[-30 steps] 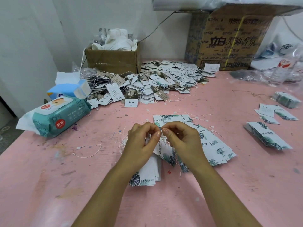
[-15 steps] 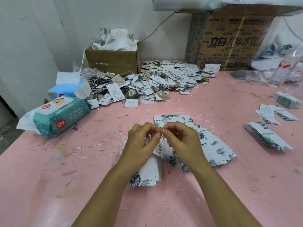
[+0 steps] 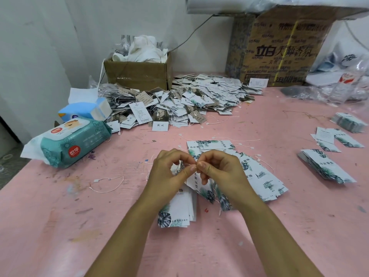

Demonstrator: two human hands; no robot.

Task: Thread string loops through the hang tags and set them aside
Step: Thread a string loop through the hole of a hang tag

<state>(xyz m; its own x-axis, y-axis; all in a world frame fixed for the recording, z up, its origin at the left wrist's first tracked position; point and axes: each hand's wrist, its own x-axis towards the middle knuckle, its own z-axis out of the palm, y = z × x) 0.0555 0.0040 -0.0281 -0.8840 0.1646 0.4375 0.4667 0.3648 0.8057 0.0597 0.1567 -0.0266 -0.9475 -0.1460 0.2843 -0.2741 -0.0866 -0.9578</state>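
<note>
My left hand (image 3: 169, 174) and my right hand (image 3: 219, 172) meet thumb to thumb over the middle of the pink table (image 3: 60, 226). Both pinch a thin white string loop (image 3: 187, 164) at the top of a small bunch of white hang tags with green leaf print (image 3: 177, 208), which hangs down under my palms. A fanned spread of the same leaf tags (image 3: 261, 180) lies just right of my hands. One loose string loop (image 3: 107, 183) lies to the left. A big heap of strung tags (image 3: 179, 102) sits at the back.
A teal wet-wipes pack (image 3: 67, 142) and a blue tissue pack (image 3: 85, 111) lie at the left. Two cardboard boxes (image 3: 137, 73) (image 3: 279, 50) stand against the wall. Small tag stacks (image 3: 325, 166) (image 3: 349, 121) and crumpled plastic bags (image 3: 329, 92) lie at the right.
My fingertips shifted slightly on the string; the hands stay in the same place and the tags have not moved.
</note>
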